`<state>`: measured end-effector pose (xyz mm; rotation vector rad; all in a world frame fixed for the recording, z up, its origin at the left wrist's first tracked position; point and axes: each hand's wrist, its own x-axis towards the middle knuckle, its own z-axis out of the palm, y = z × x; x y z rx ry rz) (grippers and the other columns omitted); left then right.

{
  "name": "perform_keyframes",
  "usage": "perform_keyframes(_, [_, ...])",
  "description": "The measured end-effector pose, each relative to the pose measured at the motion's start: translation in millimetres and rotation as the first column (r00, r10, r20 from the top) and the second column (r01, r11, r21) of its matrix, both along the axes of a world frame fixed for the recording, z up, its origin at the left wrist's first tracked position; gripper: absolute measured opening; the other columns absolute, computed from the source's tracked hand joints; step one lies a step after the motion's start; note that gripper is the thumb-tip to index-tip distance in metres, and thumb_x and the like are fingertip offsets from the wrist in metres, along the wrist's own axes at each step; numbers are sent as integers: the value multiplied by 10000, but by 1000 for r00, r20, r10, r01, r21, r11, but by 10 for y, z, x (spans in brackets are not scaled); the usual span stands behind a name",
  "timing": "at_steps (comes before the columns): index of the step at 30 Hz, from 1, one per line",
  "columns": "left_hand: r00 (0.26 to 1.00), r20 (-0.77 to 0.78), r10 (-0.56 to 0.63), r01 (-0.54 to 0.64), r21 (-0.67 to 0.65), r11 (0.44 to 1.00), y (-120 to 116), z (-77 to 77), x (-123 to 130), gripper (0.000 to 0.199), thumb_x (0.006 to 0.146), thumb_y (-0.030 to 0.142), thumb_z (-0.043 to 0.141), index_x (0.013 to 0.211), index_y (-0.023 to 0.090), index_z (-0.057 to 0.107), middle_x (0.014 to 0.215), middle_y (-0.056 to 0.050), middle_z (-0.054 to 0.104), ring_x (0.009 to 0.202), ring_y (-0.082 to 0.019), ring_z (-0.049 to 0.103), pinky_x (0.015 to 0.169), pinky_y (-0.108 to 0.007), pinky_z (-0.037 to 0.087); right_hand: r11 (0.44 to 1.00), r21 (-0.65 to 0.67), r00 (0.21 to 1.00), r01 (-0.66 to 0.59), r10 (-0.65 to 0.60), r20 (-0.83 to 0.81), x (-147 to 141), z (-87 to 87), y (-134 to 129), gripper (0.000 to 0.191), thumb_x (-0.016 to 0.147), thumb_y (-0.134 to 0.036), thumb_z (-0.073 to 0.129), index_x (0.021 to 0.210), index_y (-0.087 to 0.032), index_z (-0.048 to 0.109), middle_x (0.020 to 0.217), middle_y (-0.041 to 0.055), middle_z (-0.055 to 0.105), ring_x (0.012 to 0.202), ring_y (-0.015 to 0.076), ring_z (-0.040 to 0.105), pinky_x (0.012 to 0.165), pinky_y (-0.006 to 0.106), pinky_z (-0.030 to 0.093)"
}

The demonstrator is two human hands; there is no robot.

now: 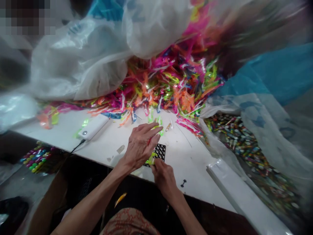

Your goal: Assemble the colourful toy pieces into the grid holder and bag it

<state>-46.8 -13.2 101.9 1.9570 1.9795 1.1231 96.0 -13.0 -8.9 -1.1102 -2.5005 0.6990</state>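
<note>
The right hand has its fingers curled, with thumb and forefinger appearing clamped on a yellow-green translucent plastic piece at the near side of a black perforated grid. The left hand is held palm-down over the far left part of the grid, fingers extended and nearly together, thumb set apart from them (whether the palm covers or touches anything cannot be told). The governing relation is that between the right fingertips and the yellow-green piece: the piece lies at those fingertips and just to their left, below the left palm, so the right hand is the nearer of the two. The visible part of the piece runs obliquely, from the right fingertips' left side up toward the left thumb; its ends are hidden, so its full long axis and the direction in which it points cannot be confirmed. The grid extends forward from the right fingertips, its exposed right edge pointing away from the wearer; the left hand hides too much of it to establish its long axis. Bright green plastic strips lie just beside the left fingertips, and a heap of neon plastic strips lies beyond them. A black dumbbell-shaped part rests to the right of the right fingers, apart from them, on the white tabletop.
</note>
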Motion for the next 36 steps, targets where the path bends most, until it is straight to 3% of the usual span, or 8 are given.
perform_keyframes(5, [998, -22, -57, 56, -44, 997, -2, 30, -17, 353, 889, 335, 408, 1197, 222, 540, 1271, -52, 525, 1171, -211, 444, 1002, -430, 311, 990, 131, 997, 57, -62, 35, -81, -34, -94, 178, 789, -68, 433, 788, -192, 562, 732, 18, 601, 619, 144, 554, 519, 243, 275])
perform_keyframes(15, [994, -17, -106, 105, -72, 992, -15, 72, -51, 382, 891, 383, 392, 1224, 244, 516, 1295, -49, 504, 1196, -219, 422, 1011, -442, 297, 988, 16, 983, 153, -154, 101, -118, 46, -103, 143, 796, -100, 478, 813, -163, 606, 767, 43, 634, 676, 154, 586, 558, 230, 335])
perform_keyframes(19, [997, 9, -75, 75, -41, 996, 21, 39, -97, 339, 891, 328, 406, 1180, 232, 554, 1254, -43, 539, 1160, -203, 455, 1004, -415, 319, 967, -221, 991, -124, 133, 28, 223, 111, 527, 77, 717, -199, 612, 780, -172, 646, 663, -2, 640, 601, 135, 579, 528, 207, 384])
perform_keyframes(21, [996, 38, -84, 85, -25, 996, 44, 15, -120, 323, 897, 303, 396, 1162, 232, 567, 1231, -37, 558, 1159, -192, 458, 1001, -395, 329, 988, -46, 969, 148, -136, 204, 505, 179, 1063, 143, 703, -234, 631, 830, -173, 658, 730, 15, 653, 651, 153, 593, 581, 231, 426])
perform_keyframes(23, [994, 58, -97, 98, -14, 995, 60, 2, -125, 313, 898, 292, 397, 1147, 232, 578, 1219, -34, 568, 1160, -185, 461, 1000, -385, 333, 940, 100, 906, 327, -342, 250, 748, 226, 1578, 245, 772, -158, 526, 994, -126, 624, 992, 135, 624, 873, 217, 588, 720, 306, 428])
perform_keyframes(27, [994, 65, -90, 91, -12, 996, 71, 6, -101, 301, 892, 281, 414, 1135, 232, 585, 1212, -35, 572, 1148, -186, 470, 990, -391, 342, 886, 218, 838, 409, -460, 295, 937, 176, 2095, 352, 809, -40, 359, 1038, -126, 613, 1208, 208, 499, 1025, 267, 537, 844, 393, 357])
perform_keyframes(33, [993, 80, -82, 83, -12, 996, 63, 15, -103, 302, 890, 270, 416, 1130, 211, 591, 1208, -52, 574, 1140, -189, 476, 987, -401, 348, 900, 265, 857, 347, -419, 300, 869, 92, 1794, 402, 839, -105, 360, 1203, -193, 506, 1255, 146, 493, 1027, 268, 520, 885, 430, 329])
perform_keyframes(36, [993, 82, -85, 87, -17, 996, 62, 18, -109, 304, 886, 262, 422, 1131, 205, 593, 1209, -55, 573, 1144, -186, 475, 997, -393, 343, 937, 171, 926, 306, -334, 176, 713, 154, 1529, 284, 833, -199, 401, 1066, -160, 558, 1047, 131, 599, 882, 234, 569, 777, 368, 400])
